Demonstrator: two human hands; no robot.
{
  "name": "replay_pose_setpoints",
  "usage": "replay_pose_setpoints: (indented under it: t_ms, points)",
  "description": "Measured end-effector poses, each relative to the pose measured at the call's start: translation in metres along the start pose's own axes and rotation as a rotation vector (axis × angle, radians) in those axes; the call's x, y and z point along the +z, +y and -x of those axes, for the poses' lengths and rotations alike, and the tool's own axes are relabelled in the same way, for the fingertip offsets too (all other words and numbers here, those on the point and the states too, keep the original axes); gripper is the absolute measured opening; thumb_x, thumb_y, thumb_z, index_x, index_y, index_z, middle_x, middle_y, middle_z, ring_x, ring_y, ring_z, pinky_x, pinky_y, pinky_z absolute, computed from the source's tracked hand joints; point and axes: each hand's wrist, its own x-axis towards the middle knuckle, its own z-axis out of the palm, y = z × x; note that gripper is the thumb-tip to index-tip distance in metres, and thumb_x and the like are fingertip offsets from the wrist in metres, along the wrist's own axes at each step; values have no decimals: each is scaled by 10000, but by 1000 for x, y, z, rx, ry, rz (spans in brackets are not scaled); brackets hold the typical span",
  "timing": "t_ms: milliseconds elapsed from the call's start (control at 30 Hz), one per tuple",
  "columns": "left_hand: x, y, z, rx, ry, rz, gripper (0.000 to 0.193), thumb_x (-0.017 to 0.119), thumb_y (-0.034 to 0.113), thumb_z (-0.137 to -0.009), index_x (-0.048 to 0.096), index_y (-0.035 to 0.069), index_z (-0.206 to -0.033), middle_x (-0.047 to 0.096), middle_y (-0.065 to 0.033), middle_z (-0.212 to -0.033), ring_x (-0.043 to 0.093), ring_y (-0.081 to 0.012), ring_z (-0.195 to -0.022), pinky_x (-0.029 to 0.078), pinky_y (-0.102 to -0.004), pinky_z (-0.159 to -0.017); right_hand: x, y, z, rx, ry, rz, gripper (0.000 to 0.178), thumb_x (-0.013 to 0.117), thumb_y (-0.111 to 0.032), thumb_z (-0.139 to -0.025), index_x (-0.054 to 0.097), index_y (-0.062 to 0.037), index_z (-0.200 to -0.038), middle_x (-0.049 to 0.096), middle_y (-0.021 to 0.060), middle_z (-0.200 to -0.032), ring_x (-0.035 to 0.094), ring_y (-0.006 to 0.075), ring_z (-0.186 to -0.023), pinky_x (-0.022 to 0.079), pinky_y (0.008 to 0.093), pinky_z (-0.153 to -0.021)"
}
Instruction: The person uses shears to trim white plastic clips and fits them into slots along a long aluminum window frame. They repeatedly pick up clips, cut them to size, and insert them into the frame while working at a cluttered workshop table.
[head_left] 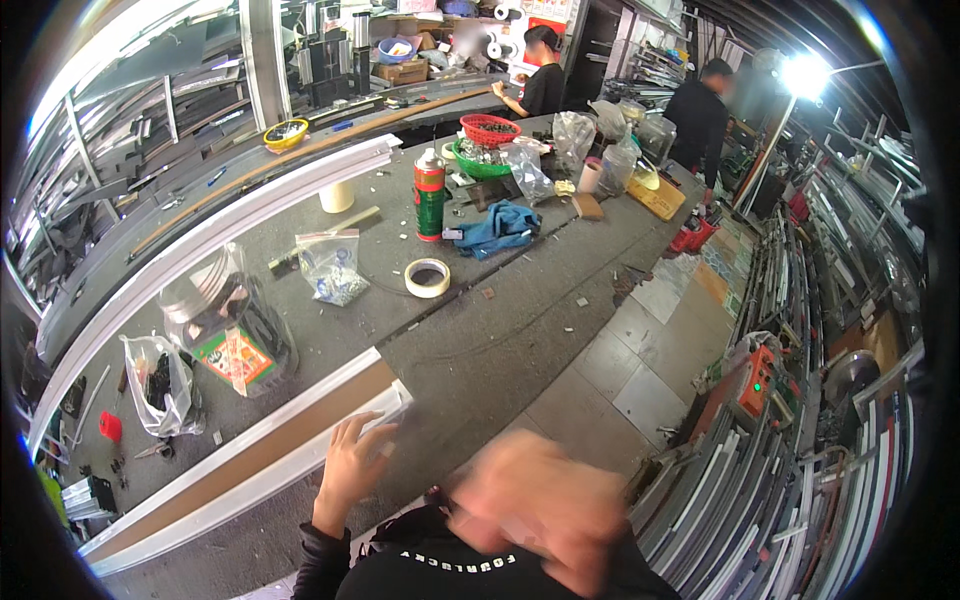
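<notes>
well, left hand [350, 468]: raised right by the near end of a long white channel [250, 485], fingers loosely bent and parted; its grip looks slack, yet i cannot tell whether it touches the channel or pinches something small.
right hand [545, 500]: in front of the wearer's dark top [400, 575], badly blurred; i cannot tell whether its grip is clenched or released.
white channel: lying slantwise on the left part of the desk [500, 345], brown along its inside, one end beside the left hand.
second profile [215, 228]: white too, longer, beyond the first.
tape [427, 291]: a cream roll lying flat, past the channel's end.
bags: a clear one of small parts [337, 272] near the tape; a whitish one of dark pieces [160, 385] farther left, next to a big clear jar [230, 320].
spray can [429, 200]: upright, red and green, just beside a crumpled blue cloth [497, 230].
baskets: a red one [490, 130] just above a green one [480, 165], both loaded.
co-workers: one person [543, 88] at the back, another [697, 118] toward the bright lamp [805, 77].
</notes>
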Motion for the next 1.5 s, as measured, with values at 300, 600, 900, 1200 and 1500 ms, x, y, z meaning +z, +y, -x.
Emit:
replay_pose_setpoints:
  t_ms: [300,600,900,1200,1500]
  points:
    - [15,-17,-34,-41,44,11,402,754,83,-773,696,163,-1163,633,-113,-1240,582,-350,-1180,462,-459,-997,-14,-11,-68,-85,-10,-519,223,556,-353,-1045,538,-170,-1172,755,-20,-1034,590,197,-1044,419,355,-927]
    - [26,-30,-67,-207,144,-56,346,709,138,-853,686,139,-1198,619,-121,-1255,562,-354,-1194,440,-478,-1027,-74,40,-109,21,-119,-803,244,573,-395,-1033,529,-160,-1081,742,18,-983,569,217,-997,431,345,-879]
    - [59,-54,-101,-458,334,-152,282,651,194,-928,672,110,-1197,614,-137,-1244,558,-335,-1202,421,-453,-1043,-84,56,-141,355,-197,-1084,237,592,-409,-1017,574,-175,-990,734,62,-923,586,253,-944,452,339,-841]
    - [75,-63,-96,-502,479,-144,177,672,175,-920,698,19,-1000,665,-141,-1083,632,-335,-1020,500,-425,-902,-97,80,-151,505,-359,-1254,272,639,-407,-990,498,-179,-942,716,54,-914,529,216,-913,419,338,-791]
    - [75,-64,-96,-524,475,-146,190,644,169,-939,685,-12,-981,681,-147,-1005,643,-333,-971,508,-435,-878,-99,147,-156,462,-574,-1447,233,633,-367,-979,515,-167,-968,698,25,-875,559,224,-821,411,356,-785]
